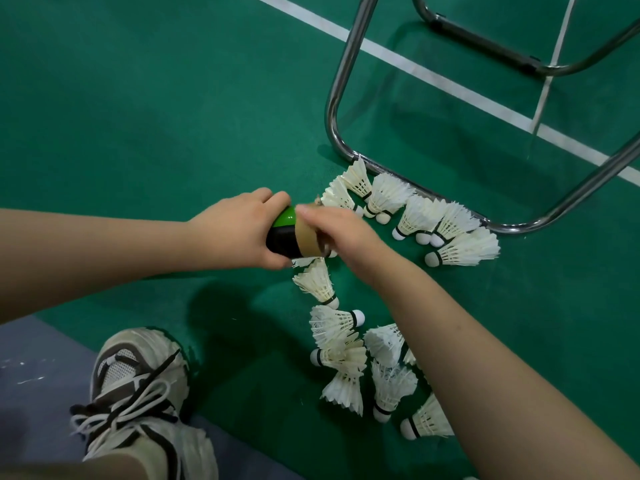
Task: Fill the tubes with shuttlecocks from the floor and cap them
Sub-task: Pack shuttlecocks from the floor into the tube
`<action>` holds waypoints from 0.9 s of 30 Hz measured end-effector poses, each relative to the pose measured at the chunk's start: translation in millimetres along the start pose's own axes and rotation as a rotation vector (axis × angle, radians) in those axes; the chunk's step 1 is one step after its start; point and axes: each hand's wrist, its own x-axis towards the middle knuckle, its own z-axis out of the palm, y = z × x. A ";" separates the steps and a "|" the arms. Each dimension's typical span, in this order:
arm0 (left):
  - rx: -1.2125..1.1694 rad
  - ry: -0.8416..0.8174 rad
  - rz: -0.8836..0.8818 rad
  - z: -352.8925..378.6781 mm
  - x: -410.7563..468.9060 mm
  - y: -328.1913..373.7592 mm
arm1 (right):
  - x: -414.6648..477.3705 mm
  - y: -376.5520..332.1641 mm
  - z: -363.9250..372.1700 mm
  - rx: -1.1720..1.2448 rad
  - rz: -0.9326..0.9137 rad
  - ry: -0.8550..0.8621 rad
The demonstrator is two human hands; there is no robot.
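My left hand [235,230] grips a black and green shuttlecock tube [284,237] above the green floor. The tube's brown cardboard end [306,240] points right. My right hand [341,233] covers that end, its fingers curled over the rim; what they pinch is hidden. Several white feather shuttlecocks [415,213] lie on the floor beyond my hands, against a chair's metal frame. Several more shuttlecocks [346,351] lie below my hands, partly hidden by my right forearm. No cap shows.
A chrome tube chair frame [336,98] stands on the green court floor at the upper right, with white court lines [433,77] running under it. A laced sneaker [138,386] sits at the lower left on a grey floor strip.
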 end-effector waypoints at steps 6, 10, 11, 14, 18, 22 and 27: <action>0.001 -0.034 -0.121 -1.6 -2.7 -22.1 | 3.5 26.9 -21.2 -0.534 -0.104 0.345; -0.006 -0.034 -0.150 0.4 -6.9 -31.3 | 2.9 53.7 -16.6 -0.945 -0.050 0.119; -0.004 -0.036 -0.150 1.0 -7.4 -32.1 | 3.6 58.9 -14.5 -1.029 -0.052 0.080; 0.007 -0.037 -0.138 3.1 -8.3 -32.6 | 6.1 71.4 -8.8 -1.185 -0.060 0.018; 0.006 -0.032 -0.140 3.0 -9.0 -32.9 | 8.2 75.5 -9.5 -1.297 -0.075 0.033; 0.003 -0.035 -0.141 1.6 -9.6 -32.8 | 10.3 73.8 -14.8 -1.180 -0.029 0.087; 0.001 -0.039 -0.137 2.6 -9.8 -32.5 | 7.5 55.5 -29.8 -0.617 0.070 0.184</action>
